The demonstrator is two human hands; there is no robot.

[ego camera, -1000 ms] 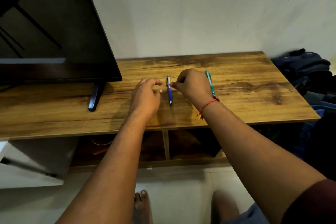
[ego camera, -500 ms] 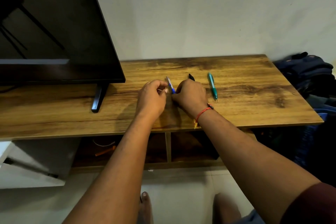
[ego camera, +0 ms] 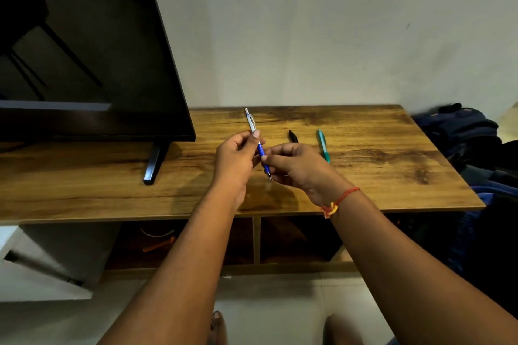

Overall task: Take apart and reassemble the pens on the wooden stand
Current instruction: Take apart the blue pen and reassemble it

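Just changed: a second ago the blue pen (ego camera: 258, 143) lay flat on the wooden stand (ego camera: 364, 176) between my hands; now I have it lifted clear of the top and tilted, with the clicker end up and away and the tip down toward me.
Left hand (ego camera: 235, 157): pinches the silver upper barrel between thumb and fingers.
Right hand (ego camera: 297, 165): fingers curled round the blue lower section, just above the tip.
Pen state: in one piece as far as I can see, with no gap where silver meets blue.
Other pens: the black pen (ego camera: 293, 136) and teal pen (ego camera: 323, 145) lie on the stand beyond my right hand, near each other and untouched. My knuckles hide the black one's near end.
Meaning for the task: the pick-up is done and each half is held, so I judge that twisting the first pen apart comes next. Nothing is dismantled yet.
Watch for: a spring or refill may drop out once the halves part, so I would keep the pen over the stand.
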